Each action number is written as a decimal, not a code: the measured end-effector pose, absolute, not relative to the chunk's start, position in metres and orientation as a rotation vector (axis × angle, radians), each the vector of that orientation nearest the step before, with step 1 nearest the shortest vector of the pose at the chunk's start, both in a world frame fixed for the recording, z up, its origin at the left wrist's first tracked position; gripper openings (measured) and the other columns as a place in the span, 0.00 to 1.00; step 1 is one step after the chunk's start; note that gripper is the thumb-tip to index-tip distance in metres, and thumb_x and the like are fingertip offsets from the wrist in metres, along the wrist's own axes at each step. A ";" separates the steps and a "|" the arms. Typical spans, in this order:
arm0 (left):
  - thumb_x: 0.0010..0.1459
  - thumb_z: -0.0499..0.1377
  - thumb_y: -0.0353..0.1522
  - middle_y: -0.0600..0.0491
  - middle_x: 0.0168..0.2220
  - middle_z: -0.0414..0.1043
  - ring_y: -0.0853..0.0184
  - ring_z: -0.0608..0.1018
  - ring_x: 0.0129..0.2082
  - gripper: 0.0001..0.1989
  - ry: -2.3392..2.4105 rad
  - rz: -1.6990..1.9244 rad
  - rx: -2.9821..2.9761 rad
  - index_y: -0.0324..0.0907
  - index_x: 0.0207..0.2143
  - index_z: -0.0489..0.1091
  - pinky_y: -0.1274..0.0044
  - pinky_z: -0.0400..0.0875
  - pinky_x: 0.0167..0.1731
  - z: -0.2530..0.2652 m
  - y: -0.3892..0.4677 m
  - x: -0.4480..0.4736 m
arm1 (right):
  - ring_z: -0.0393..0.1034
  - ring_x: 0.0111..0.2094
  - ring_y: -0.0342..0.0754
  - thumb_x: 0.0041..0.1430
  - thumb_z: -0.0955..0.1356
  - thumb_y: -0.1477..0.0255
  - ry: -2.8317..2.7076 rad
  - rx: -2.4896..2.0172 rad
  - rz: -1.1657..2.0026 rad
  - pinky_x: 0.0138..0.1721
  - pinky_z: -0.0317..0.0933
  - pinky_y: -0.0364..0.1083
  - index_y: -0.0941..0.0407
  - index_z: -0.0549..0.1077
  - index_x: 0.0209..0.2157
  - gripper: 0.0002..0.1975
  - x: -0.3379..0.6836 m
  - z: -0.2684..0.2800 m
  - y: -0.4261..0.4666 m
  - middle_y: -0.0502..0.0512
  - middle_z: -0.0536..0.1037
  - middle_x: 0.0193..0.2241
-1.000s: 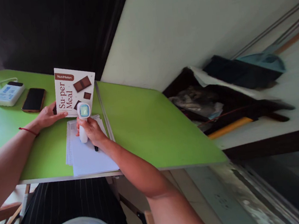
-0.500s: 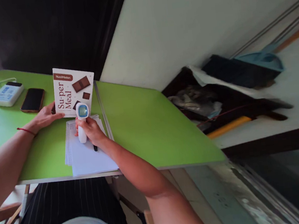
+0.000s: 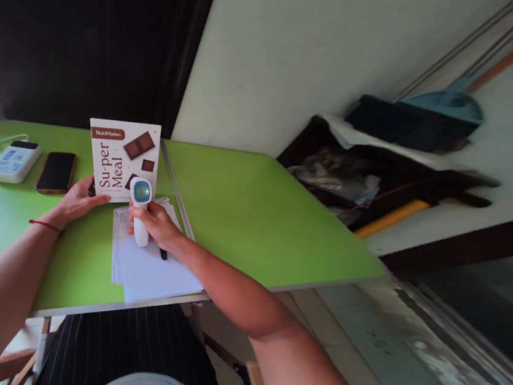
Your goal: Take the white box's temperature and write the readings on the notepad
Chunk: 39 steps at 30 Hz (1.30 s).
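Observation:
A white box (image 3: 107,149) with brown chocolate pictures and the words "Su-per Meal" stands upright on the green table. My left hand (image 3: 82,199) grips its lower left edge, thumb on the front, the other fingers partly hidden behind. Wrapped round the handle of a white infrared thermometer (image 3: 140,231) is my right hand (image 3: 161,225). The thermometer's lit screen faces me, and its head overlaps the box's lower right part. Beneath my right hand lie sheets of white paper (image 3: 153,281) and a black pen (image 3: 163,254), partly covered by the hand.
A dark phone (image 3: 56,172) and a white device with a cable (image 3: 13,161) lie at the left of the green table (image 3: 250,218). A dark panel and a pale wall rise behind it. Past the right edge is a dark shelf with cloths (image 3: 338,174) and a blue dustpan-like thing (image 3: 450,107).

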<state>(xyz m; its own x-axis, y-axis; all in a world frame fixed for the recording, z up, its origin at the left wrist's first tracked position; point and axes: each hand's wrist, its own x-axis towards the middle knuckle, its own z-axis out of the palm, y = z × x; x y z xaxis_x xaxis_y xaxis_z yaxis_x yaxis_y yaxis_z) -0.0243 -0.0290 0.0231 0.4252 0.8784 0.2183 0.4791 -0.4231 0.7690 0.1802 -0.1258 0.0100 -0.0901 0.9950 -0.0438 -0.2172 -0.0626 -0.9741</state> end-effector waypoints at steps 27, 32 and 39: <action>0.45 0.68 0.38 0.46 0.42 0.78 0.52 0.80 0.41 0.23 1.721 0.891 2.037 0.40 0.44 0.75 0.63 0.74 0.48 0.024 -0.022 -0.023 | 0.72 0.51 0.62 0.58 0.74 0.65 -1.747 -2.152 0.052 0.50 0.67 0.57 0.59 0.75 0.46 0.18 0.289 0.018 -0.094 0.69 0.77 0.47; 0.46 0.68 0.47 0.45 0.32 0.77 0.49 0.79 0.38 0.19 1.840 0.688 2.038 0.41 0.30 0.75 0.60 0.75 0.42 0.031 -0.026 -0.023 | 0.74 0.38 0.53 0.61 0.71 0.61 -1.903 -1.966 0.303 0.43 0.67 0.52 0.56 0.75 0.35 0.11 0.260 0.036 -0.116 0.58 0.79 0.35; 0.45 0.66 0.47 0.51 0.19 0.67 0.57 0.75 0.27 0.17 1.497 0.035 2.325 0.44 0.19 0.69 0.70 0.68 0.31 0.045 -0.043 -0.009 | 0.74 0.34 0.55 0.56 0.71 0.75 -2.152 -1.916 0.350 0.40 0.64 0.51 0.57 0.75 0.41 0.10 0.228 0.034 -0.132 0.58 0.78 0.30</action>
